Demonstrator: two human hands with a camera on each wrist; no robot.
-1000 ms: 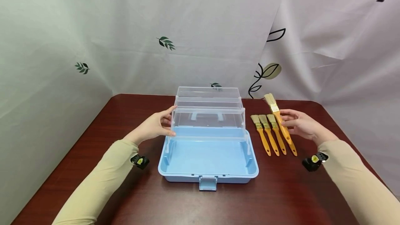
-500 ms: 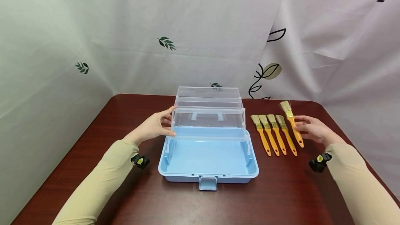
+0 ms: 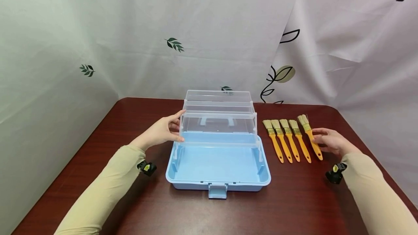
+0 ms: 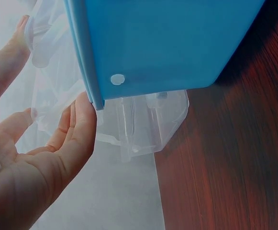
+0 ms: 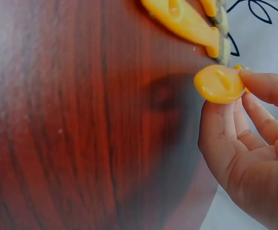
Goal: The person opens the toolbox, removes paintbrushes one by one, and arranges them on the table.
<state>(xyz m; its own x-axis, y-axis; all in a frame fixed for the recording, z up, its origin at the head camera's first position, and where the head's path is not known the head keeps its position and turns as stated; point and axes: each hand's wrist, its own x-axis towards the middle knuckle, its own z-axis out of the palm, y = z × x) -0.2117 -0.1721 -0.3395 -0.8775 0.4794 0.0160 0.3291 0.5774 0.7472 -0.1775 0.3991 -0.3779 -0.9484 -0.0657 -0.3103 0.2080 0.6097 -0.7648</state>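
Note:
In the head view, my left hand (image 3: 163,131) is at the left end of the clear trays (image 3: 218,128) of a pale blue toolbox (image 3: 217,187), thumb and index finger spread apart. Up close in the left wrist view, my left fingertips (image 4: 85,103) touch the clear plastic and the blue edge. To the right, my right hand (image 3: 331,140) pinches the yellow handle of a paintbrush (image 3: 313,142) low at the end of a brush row. The right wrist view shows the handle end (image 5: 219,85) between thumb and fingers; whether it touches the table is unclear.
Several other yellow-handled paintbrushes (image 3: 287,142) lie side by side between the box and my right hand. The dark red wooden table (image 3: 274,209) stands against a white fabric backdrop (image 3: 209,39). A latch (image 3: 217,191) hangs at the box front.
My right hand has carried the paintbrush rightward off the row, then lowered it toward the table at the row's right end. My left hand and the toolbox have stayed in place.

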